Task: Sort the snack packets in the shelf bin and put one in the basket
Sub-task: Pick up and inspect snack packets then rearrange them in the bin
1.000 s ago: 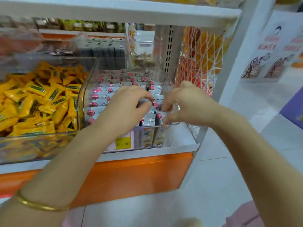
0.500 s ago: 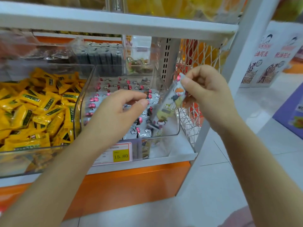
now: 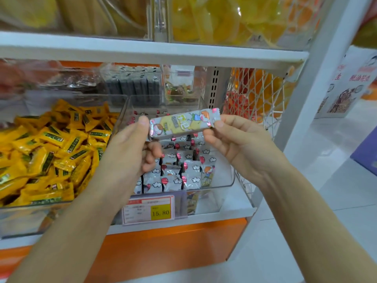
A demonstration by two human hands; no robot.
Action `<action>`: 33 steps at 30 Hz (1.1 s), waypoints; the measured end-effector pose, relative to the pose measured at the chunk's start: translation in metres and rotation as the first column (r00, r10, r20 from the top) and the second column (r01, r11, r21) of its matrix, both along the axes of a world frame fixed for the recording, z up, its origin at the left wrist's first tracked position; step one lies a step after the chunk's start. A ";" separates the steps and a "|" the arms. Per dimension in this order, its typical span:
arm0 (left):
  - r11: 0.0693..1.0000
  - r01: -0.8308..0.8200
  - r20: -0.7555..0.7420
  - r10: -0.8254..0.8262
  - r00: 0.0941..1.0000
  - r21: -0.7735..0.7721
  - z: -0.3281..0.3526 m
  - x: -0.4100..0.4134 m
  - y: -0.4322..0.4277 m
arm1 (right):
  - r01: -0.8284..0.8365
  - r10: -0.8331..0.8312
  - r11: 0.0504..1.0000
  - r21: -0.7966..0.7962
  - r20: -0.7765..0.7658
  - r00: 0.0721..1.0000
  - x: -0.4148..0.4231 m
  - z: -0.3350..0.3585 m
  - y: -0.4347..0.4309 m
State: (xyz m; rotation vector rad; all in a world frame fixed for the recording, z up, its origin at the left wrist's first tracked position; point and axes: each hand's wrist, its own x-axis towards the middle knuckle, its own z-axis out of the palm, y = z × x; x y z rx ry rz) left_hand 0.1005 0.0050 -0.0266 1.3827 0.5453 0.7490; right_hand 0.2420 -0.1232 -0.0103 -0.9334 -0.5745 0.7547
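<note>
- One packet (image 3: 184, 123) is held level in the air above the clear bin (image 3: 228, 180), face toward the camera, showing a cartoon print on silver wrap with a yellow panel.
- The left hand (image 3: 130, 152) pinches the packet's left end between thumb and fingers; its other fingers curl underneath.
- The right hand (image 3: 236, 139) pinches the right end, thumb on the crimped seal.
- Below, the bin holds more packets (image 3: 177, 170) of the same kind, most standing in rows on end with cloud and pink marks showing.
- A price tag (image 3: 150, 209) reading 15.80 hangs on the shelf edge under the bin.
- To the left, a second bin is heaped with yellow packets (image 3: 47, 152).
- To the right of the clear bin, a white wire panel (image 3: 257, 99) closes the shelf end.
- No basket is in view.
</note>
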 end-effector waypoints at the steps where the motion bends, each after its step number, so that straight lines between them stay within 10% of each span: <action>1: 0.999 0.000 0.014 0.000 1.000 -0.049 0.000 0.000 0.001 | -0.014 0.014 1.000 0.001 -0.002 1.000 -0.001 -0.001 0.001; 9: 0.980 0.024 0.157 0.008 0.988 -0.200 0.003 -0.001 -0.002 | 0.008 -0.010 1.000 0.013 0.098 0.995 -0.004 -0.005 0.003; 20: 0.976 0.187 0.096 -0.198 0.975 0.115 0.003 -0.005 0.000 | 0.291 -0.236 0.952 -0.091 0.383 0.893 0.000 -0.009 0.001; 24: 0.948 0.096 -0.013 -0.097 0.995 0.303 0.004 -0.005 0.002 | 0.203 -0.188 0.979 -0.037 0.240 0.952 -0.001 -0.004 0.000; 33: 0.947 0.111 -0.070 -0.094 0.993 0.302 0.004 -0.008 0.007 | 0.232 -0.166 0.968 -0.092 0.454 0.875 -0.001 -0.008 -0.001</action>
